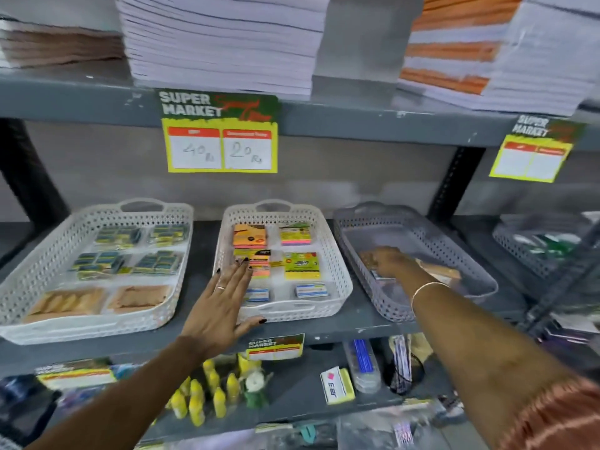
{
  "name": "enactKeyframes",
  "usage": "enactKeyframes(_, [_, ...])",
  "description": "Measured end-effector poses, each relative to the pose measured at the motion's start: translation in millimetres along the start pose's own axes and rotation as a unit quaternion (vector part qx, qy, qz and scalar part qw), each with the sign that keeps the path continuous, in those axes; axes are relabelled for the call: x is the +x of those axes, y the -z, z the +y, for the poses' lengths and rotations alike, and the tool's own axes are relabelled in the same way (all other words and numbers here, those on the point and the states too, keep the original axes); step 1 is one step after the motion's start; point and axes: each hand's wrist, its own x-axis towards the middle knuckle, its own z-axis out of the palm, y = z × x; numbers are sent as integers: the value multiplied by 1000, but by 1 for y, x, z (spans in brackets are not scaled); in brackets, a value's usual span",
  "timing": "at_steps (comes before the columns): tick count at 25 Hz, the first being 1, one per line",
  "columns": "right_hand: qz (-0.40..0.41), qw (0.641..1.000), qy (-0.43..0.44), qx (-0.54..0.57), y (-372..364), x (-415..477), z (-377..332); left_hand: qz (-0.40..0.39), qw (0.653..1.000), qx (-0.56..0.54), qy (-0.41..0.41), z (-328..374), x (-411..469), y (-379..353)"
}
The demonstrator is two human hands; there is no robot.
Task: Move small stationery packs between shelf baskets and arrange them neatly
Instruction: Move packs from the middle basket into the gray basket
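Three perforated baskets stand side by side on the grey shelf. The left white basket holds several blue-green packs and tan packs. The middle white basket holds sticky-note packs in orange, yellow and pink, with two small white packs at the front. My left hand lies flat and open over that basket's front left rim. The right grey basket holds a few small packs. My right hand reaches into it, fingers closed on a small pack; the view is blurred there.
Price signs hang from the upper shelf edge, under tall stacks of notebooks. A black upright stands behind the grey basket. Another grey basket sits far right. The lower shelf holds yellow bottles, erasers and pens.
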Motion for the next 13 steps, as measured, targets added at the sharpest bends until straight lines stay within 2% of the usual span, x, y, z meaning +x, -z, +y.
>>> enactKeyframes(3, [5, 996, 16, -85, -10, -9, 11, -17, 1000, -12, 9, 2, 0, -3])
enactKeyframes(7, [33, 990, -4, -134, -15, -5, 9, -19, 1000, -17, 18, 3, -1, -3])
enactKeyframes(10, [9, 993, 2, -122, -16, -3, 12, -23, 999, -23, 24, 3, -1, -3])
enactKeyframes(13, [10, 999, -5, -48, -2, -4, 15, -37, 999, -21, 31, 3, -1, -5])
